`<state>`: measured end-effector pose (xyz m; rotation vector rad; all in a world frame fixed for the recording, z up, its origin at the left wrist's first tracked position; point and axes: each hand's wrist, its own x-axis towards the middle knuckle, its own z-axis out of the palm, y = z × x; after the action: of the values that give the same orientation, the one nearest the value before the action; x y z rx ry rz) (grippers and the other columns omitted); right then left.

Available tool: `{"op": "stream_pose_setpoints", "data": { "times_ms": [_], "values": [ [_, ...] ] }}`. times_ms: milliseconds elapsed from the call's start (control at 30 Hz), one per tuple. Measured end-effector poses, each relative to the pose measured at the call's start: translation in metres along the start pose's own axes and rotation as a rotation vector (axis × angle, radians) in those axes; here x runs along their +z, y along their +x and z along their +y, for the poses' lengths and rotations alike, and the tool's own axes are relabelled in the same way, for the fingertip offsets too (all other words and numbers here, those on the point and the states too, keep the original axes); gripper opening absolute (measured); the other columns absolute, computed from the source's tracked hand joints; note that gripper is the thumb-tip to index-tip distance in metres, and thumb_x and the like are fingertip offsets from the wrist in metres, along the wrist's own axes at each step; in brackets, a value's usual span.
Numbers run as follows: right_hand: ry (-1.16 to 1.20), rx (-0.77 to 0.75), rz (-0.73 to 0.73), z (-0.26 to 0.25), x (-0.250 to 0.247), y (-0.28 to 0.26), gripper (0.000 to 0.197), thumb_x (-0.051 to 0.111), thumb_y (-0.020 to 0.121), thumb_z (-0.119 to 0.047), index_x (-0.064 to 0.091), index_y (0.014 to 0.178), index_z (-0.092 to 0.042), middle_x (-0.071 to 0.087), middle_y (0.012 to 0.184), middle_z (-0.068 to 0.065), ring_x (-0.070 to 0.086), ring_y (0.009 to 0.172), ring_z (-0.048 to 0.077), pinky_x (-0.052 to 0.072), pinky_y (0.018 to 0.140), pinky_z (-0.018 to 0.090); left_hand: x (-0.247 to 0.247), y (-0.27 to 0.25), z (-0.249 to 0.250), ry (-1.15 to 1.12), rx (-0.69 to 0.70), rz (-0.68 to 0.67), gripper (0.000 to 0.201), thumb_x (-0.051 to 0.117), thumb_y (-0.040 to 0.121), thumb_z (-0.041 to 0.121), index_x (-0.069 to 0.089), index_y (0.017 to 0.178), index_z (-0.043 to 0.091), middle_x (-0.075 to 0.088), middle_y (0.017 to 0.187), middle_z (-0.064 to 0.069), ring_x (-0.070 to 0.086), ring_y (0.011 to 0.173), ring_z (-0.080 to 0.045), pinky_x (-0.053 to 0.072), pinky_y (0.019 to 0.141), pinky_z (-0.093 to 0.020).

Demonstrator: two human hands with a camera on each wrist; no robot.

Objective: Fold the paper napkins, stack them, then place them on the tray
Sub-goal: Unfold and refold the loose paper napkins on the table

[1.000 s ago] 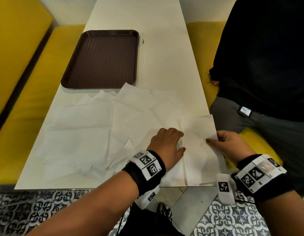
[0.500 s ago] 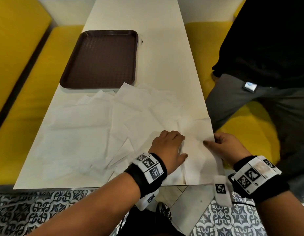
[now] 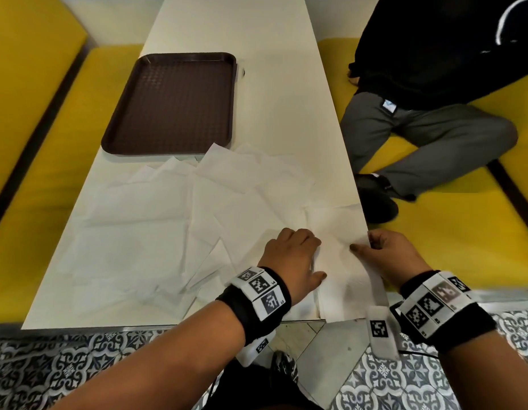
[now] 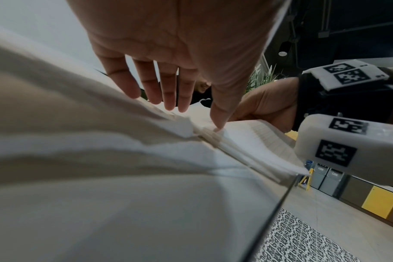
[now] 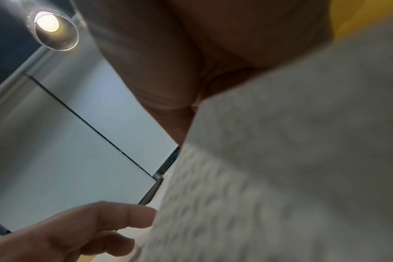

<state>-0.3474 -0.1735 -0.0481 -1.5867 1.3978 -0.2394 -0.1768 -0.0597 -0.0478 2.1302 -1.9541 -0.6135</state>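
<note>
While the left hand [image 3: 292, 255] rests palm-down with straight fingers on the white paper napkin [image 3: 339, 261] at the near right corner of the long white counter [image 3: 257, 84], its thumb tip presses the paper beside a ridge of layered napkin edges, as the left wrist view shows [image 4: 218, 129]. On the other side of that napkin, the right hand [image 3: 387, 255] holds its outer edge at the counter's right rim, thumb on top and fingers curled beneath, so this grip is closed on the paper; in the right wrist view the textured sheet [image 5: 280, 168] fills the frame under the palm. Left of the held napkin, a loose spread of unfolded white paper napkins [image 3: 156, 226] overlaps across the near half of the counter, some corners lifted. Beyond that spread, toward the far left of the counter, sits the dark brown rectangular plastic tray [image 3: 171, 99], with one napkin corner reaching just to its near rim. Right of the counter, a second person in a black top and grey trousers [image 3: 419, 131] sits on the yellow bench seat [image 3: 464, 232]. Below the counter's near edge lies patterned tile floor [image 3: 49, 365].
</note>
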Motion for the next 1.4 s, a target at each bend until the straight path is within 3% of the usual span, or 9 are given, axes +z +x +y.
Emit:
{"op": "stream_pose_setpoints", "data": {
  "times_ms": [167,267,367,467,567,767,967,1167,1400],
  "values": [
    [-0.066,-0.013,0.045,-0.004,0.001,-0.005,0.019,0.071,0.085,-0.021,0.065,0.1,-0.011,0.071,0.089,0.004,0.066,0.079,0.02,0.056,0.08,0.041,0.002,-0.001,0.001,0.031,-0.01,-0.024,0.059,0.059,0.085,0.048,0.046,0.134,0.02,0.043,0.14,0.005,0.038,0.124,-0.022,0.04,0.093,-0.039],
    [-0.293,-0.104,0.171,-0.014,-0.005,-0.012,0.041,0.075,0.081,-0.024,0.055,0.115,-0.015,0.057,0.091,0.003,0.055,0.082,0.019,0.044,0.07,0.032,0.003,-0.001,0.001,0.037,-0.016,-0.032,0.058,0.06,0.085,0.048,0.047,0.133,0.019,0.042,0.14,0.005,0.037,0.125,-0.023,0.04,0.093,-0.038],
    [-0.522,-0.222,0.177,-0.02,-0.01,-0.015,0.05,0.077,0.078,-0.027,0.054,0.122,-0.019,0.048,0.104,0.001,0.05,0.092,0.015,0.038,0.075,0.027,0.004,0.0,0.001,0.039,-0.019,-0.036,0.058,0.06,0.085,0.048,0.047,0.133,0.019,0.042,0.141,0.004,0.036,0.126,-0.023,0.039,0.094,-0.039],
    [-0.64,-0.284,0.036,-0.02,-0.006,-0.017,0.042,0.077,0.078,-0.032,0.061,0.116,-0.024,0.048,0.104,-0.004,0.048,0.089,0.009,0.036,0.075,0.023,0.004,0.001,0.002,0.052,-0.027,-0.042,0.058,0.059,0.085,0.047,0.047,0.133,0.018,0.042,0.141,0.004,0.036,0.125,-0.024,0.04,0.094,-0.039],
    [-0.688,-0.231,-0.06,-0.019,0.003,-0.021,0.039,0.077,0.077,-0.033,0.061,0.112,-0.026,0.051,0.105,-0.003,0.052,0.089,0.012,0.038,0.073,0.023,0.003,0.0,0.004,0.063,-0.032,-0.05,0.056,0.058,0.085,0.046,0.046,0.133,0.018,0.04,0.142,0.004,0.035,0.126,-0.024,0.038,0.094,-0.039],
    [-0.69,-0.199,-0.067,-0.021,0.007,-0.02,0.039,0.079,0.075,-0.033,0.059,0.108,-0.026,0.051,0.105,-0.002,0.056,0.089,0.015,0.039,0.072,0.024,-0.001,-0.002,0.002,0.044,-0.042,-0.038,0.055,0.057,0.087,0.046,0.046,0.134,0.018,0.041,0.142,0.003,0.036,0.127,-0.025,0.039,0.095,-0.04],
    [-0.722,-0.217,-0.033,-0.035,0.008,-0.02,0.035,0.07,0.082,-0.044,0.06,0.109,-0.025,0.054,0.104,-0.002,0.054,0.087,0.012,0.038,0.07,0.024,-0.014,-0.008,-0.007,-0.019,-0.095,0.05,0.052,0.054,0.09,0.046,0.044,0.135,0.023,0.043,0.138,0.005,0.037,0.124,-0.022,0.039,0.096,-0.038],
    [-0.647,-0.367,-0.069,-0.074,0.022,-0.026,0.031,0.065,0.084,-0.05,0.062,0.104,-0.026,0.058,0.098,-0.002,0.051,0.084,0.011,0.035,0.066,0.025,-0.034,-0.024,-0.028,-0.1,-0.231,0.189,0.046,0.053,0.09,0.046,0.049,0.13,0.024,0.046,0.133,0.005,0.038,0.122,-0.019,0.037,0.093,-0.034],
    [-0.484,-0.499,-0.202,-0.119,0.076,-0.035,0.018,0.066,0.085,-0.041,0.064,0.092,-0.024,0.063,0.086,-0.008,0.052,0.074,0.004,0.035,0.059,0.021,-0.06,-0.058,-0.089,-0.208,-0.433,0.35,0.034,0.056,0.09,0.04,0.057,0.118,0.022,0.052,0.121,0.001,0.045,0.114,-0.022,0.042,0.094,-0.038]
  ]
}}
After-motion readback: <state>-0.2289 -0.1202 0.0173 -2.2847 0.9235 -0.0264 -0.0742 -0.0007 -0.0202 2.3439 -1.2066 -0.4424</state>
